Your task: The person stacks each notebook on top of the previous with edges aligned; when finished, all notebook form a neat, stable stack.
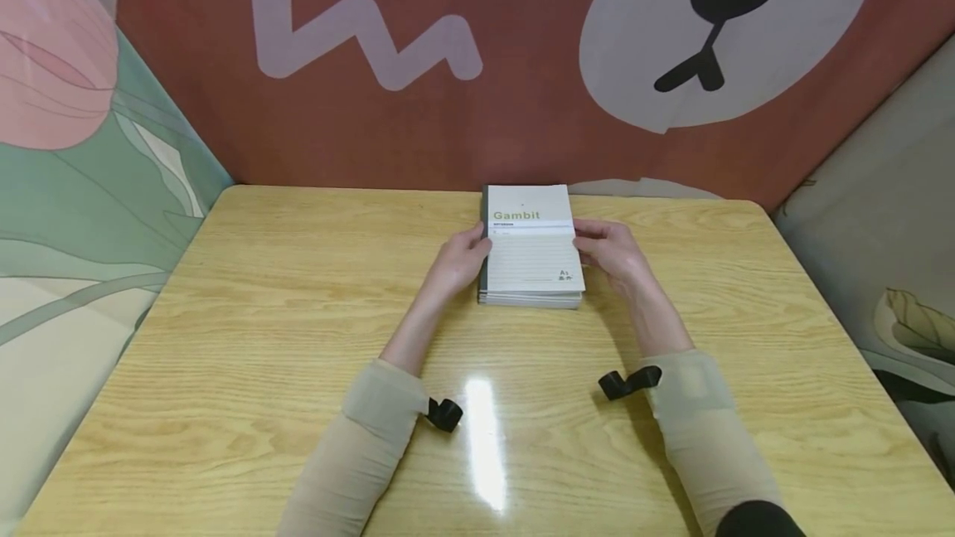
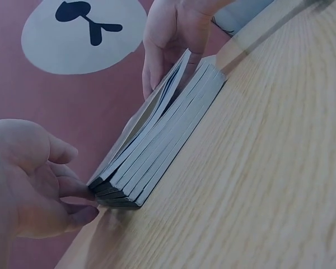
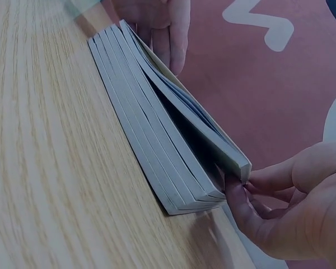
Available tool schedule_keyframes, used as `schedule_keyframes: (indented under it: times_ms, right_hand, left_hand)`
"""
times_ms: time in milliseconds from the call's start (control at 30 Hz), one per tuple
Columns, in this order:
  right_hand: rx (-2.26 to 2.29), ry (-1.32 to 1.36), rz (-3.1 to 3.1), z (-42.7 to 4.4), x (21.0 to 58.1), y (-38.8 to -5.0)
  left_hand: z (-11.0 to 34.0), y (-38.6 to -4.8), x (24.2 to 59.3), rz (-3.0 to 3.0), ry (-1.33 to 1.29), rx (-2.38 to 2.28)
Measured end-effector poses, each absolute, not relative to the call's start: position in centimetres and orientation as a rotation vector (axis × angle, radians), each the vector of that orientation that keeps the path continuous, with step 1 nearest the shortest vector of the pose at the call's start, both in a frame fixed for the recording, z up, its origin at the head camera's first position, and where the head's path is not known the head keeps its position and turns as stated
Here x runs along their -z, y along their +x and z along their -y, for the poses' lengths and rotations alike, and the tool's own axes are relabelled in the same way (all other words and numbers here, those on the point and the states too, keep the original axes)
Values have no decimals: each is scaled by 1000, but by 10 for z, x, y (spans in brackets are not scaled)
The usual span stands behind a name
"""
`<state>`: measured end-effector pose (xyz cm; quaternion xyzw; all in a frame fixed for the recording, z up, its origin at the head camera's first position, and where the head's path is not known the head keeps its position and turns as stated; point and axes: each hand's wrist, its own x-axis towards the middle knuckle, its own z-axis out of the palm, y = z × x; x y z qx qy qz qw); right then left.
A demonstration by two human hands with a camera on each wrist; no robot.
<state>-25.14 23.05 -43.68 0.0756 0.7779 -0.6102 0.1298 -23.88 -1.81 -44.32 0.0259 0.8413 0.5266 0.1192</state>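
Observation:
A stack of several notebooks (image 1: 531, 259) lies near the far edge of the table, the top one marked "Gambit". In the right wrist view, my right hand (image 3: 302, 204) pinches the free edge of the top notebook (image 3: 196, 109). That edge is raised, leaving a dark gap above the notebooks below. At the dark spine side, my left hand (image 1: 458, 259) touches the stack with relaxed fingers (image 2: 73, 188). The spines (image 2: 120, 199) sit together at this end in the left wrist view. The underside of the stack is hidden.
The wooden table (image 1: 261, 313) runs up to a red wall panel (image 1: 522, 131) with pale and black shapes. A leaf-patterned panel (image 1: 75, 214) stands at the left, and a grey one (image 1: 880, 172) at the right. Black wrist devices (image 1: 445, 414) are on both sleeves.

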Motion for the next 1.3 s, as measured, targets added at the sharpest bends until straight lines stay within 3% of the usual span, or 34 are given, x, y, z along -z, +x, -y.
schedule_keyframes:
  times_ms: [1300]
  right_hand:
    - [1592, 287, -2373, -233, 431, -249]
  left_hand:
    - [16, -236, 437, -2448, 35, -1506]
